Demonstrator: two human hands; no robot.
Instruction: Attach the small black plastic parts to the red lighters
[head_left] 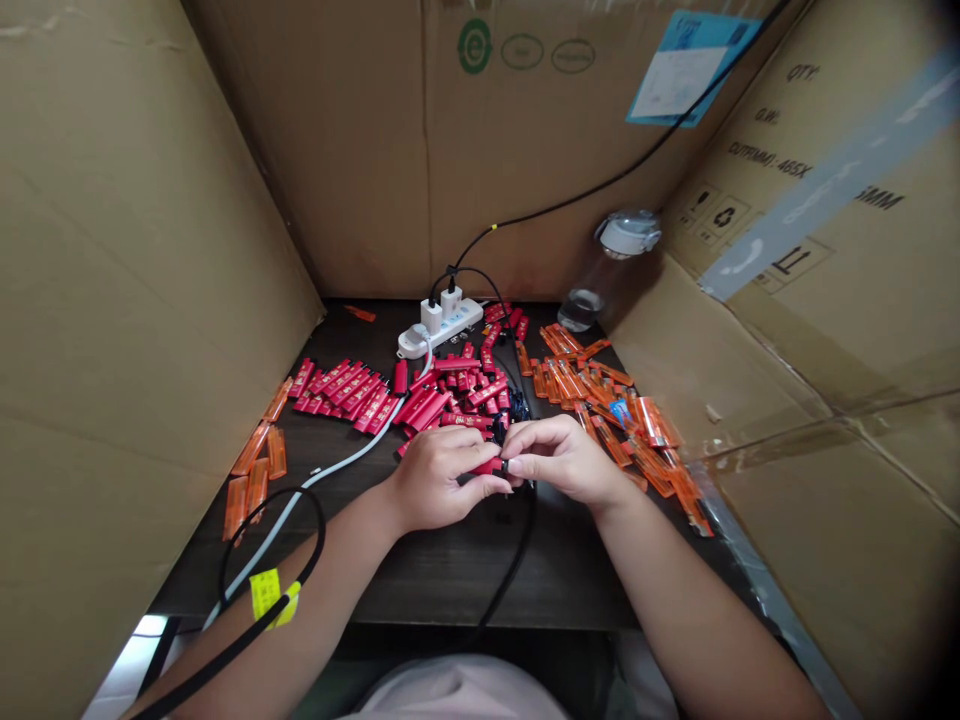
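Note:
My left hand (446, 475) is closed around a small red lighter-shaped piece (489, 466) with a black end. The fingertips of my right hand (562, 460) pinch that black end, so both hands meet on the same piece. Most of its body is hidden by my fingers. Just beyond lies a loose heap of red lighters (450, 385), some with gold print. A neater row of red lighters (349, 390) is to the left. Small black parts (517, 405) lie behind my fingertips, too cluttered to make out.
Orange see-through lighters (570, 380) are spread on the right, with more orange lighters (256, 480) at left. A white power strip (442, 328) with plugs and a water bottle (604, 270) stand behind. A white cable (330, 470) crosses the dark table (420, 580). Cardboard walls (330, 150) enclose it.

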